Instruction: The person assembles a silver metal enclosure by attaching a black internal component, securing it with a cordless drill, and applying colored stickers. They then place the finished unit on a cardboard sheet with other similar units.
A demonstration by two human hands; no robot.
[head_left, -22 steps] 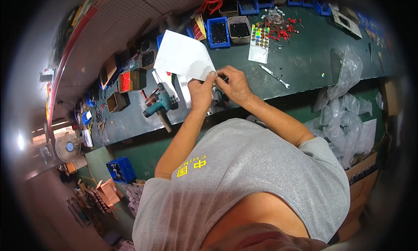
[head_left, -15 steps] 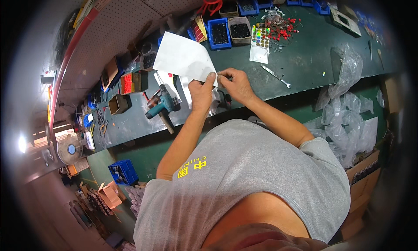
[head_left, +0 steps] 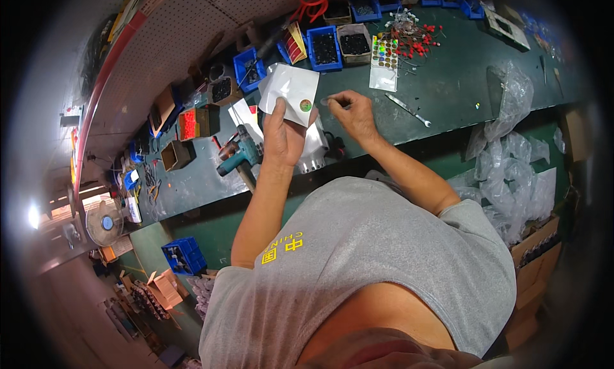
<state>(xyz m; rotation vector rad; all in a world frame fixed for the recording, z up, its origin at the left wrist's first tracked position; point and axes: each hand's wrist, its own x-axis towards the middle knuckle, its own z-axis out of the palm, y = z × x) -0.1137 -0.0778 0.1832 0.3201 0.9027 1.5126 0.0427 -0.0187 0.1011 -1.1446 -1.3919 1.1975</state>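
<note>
My left hand (head_left: 283, 135) holds a white flat pouch (head_left: 289, 91) upright over the dark green bench (head_left: 448, 87). A small round green and red sticker (head_left: 306, 105) sits on the pouch's lower right corner, by my thumb. My right hand (head_left: 353, 113) is just to the right of the pouch, its fingers pinched together near the sticker; whether they hold anything I cannot make out. A shiny metal part (head_left: 313, 148) lies on the bench under my hands.
A teal cordless drill (head_left: 238, 156) lies left of my hands. Blue bins (head_left: 326, 48) of small dark parts line the bench's back. A sticker sheet (head_left: 385, 62), red-capped parts (head_left: 419, 39) and a wrench (head_left: 409, 110) lie to the right. Clear plastic bags (head_left: 511, 171) hang off the front edge.
My left hand has turned the pouch so its sticker corner faces up. My right hand has drawn back to the right, away from the pouch.
</note>
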